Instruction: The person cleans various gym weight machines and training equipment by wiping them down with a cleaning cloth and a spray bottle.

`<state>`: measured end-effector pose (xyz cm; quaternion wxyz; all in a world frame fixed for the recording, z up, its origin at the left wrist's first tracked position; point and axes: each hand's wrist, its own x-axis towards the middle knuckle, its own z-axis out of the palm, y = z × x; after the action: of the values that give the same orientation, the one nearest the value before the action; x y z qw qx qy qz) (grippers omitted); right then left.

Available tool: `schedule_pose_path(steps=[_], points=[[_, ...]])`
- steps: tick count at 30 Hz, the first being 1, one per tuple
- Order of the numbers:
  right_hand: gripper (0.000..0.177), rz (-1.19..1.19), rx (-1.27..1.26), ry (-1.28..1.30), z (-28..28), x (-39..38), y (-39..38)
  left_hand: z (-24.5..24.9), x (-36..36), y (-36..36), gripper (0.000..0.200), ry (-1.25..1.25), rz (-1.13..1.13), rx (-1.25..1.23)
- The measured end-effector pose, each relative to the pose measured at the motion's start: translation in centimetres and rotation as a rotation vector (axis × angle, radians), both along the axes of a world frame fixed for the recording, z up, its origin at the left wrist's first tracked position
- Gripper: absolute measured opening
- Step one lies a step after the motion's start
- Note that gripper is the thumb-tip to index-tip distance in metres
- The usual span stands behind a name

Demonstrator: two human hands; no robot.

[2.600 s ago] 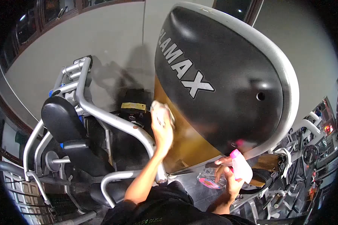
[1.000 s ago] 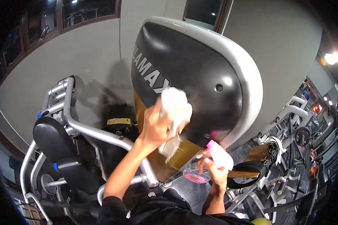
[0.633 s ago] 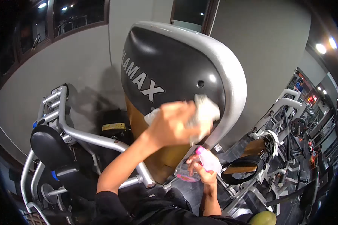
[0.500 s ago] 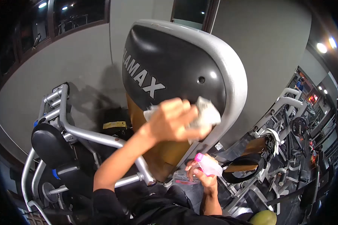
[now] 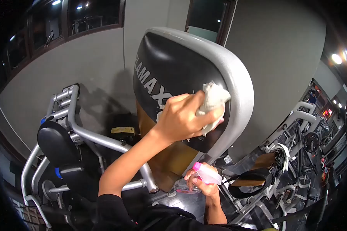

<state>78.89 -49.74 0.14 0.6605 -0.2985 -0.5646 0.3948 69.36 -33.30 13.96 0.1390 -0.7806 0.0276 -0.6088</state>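
My left hand (image 5: 185, 117) is closed around a crumpled whitish cloth (image 5: 214, 99) and presses it on the black cover (image 5: 181, 57) of a gym machine, near the cover's right edge. Part of the cloth also shows at the left of the hand. Lower down, my right hand (image 5: 204, 186) grips a spray bottle (image 5: 210, 175) with a pink nozzle and a translucent white head. The fingers hide much of the bottle. Silver trim (image 5: 241, 88) frames the cover, and white lettering runs along its left part.
A silver-tubed machine with a black pad (image 5: 58, 142) stands at left. More gym equipment fills the right, including a weight plate (image 5: 311, 142). Behind the cover is a grey wall (image 5: 273, 57). A person (image 5: 312, 97) is far back at right.
My left hand has moved the cloth up along the cover's right side. My right hand still holds the spray bottle, slightly lower in view. The camera view has shifted a little.
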Motion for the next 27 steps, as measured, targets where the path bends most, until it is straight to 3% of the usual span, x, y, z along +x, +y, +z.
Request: schedule_pose_path(steps=[3,5,7,10,13,15,17,19,21,23,26,27], points=[[0.018,0.017,0.088,-0.048,-0.2,-0.1,-0.1,-1.2,-0.4,0.1,0.033,0.069,-0.046,0.183],[0.02,0.029,-0.013,-0.115,0.3,-0.1,-0.7,-2.4,-0.5,-0.4,0.024,0.101,-0.061,0.287],[0.021,0.045,0.008,-0.095,0.3,0.0,-0.8,-4.2,-0.2,-0.8,0.019,0.14,-0.146,0.293],[0.021,0.023,0.102,-0.169,0.6,0.5,-1.5,-6.7,-0.8,-1.5,0.016,0.291,-0.093,0.309],[0.021,0.03,-0.006,-0.055,0.9,0.9,-3.1,-7.6,-1.7,-1.9,0.016,0.384,-0.062,0.325],[0.02,0.035,-0.022,0.013,0.8,1.1,-3.7,-6.9,-2.4,-1.9,0.016,0.372,-0.074,0.325],[0.021,0.038,-0.011,0.034,0.6,1.2,-4.1,-4.2,-3.4,-2.2,0.018,0.194,-0.032,0.22],[0.023,0.043,-0.008,0.055,0.4,1.1,-4.5,-2.3,-2.0,-2.4,0.026,-0.097,-0.097,-0.074],[0.025,0.06,-0.013,0.138,0.4,0.9,-4.8,-0.3,-0.6,-3.0,0.037,-0.292,-0.142,-0.138],[0.025,0.079,-0.031,0.174,0.4,0.6,-5.2,-1.2,0.8,-3.9,0.039,-0.167,-0.137,-0.234],[0.021,0.09,-0.003,0.195,-0.4,0.4,-5.3,-5.7,1.2,-2.8,0.029,-0.122,0.137,0.115],[0.017,0.082,0.042,0.176,-0.8,0.4,-5.3,-6.4,0.8,-2.7,0.029,-0.115,0.134,0.114]])
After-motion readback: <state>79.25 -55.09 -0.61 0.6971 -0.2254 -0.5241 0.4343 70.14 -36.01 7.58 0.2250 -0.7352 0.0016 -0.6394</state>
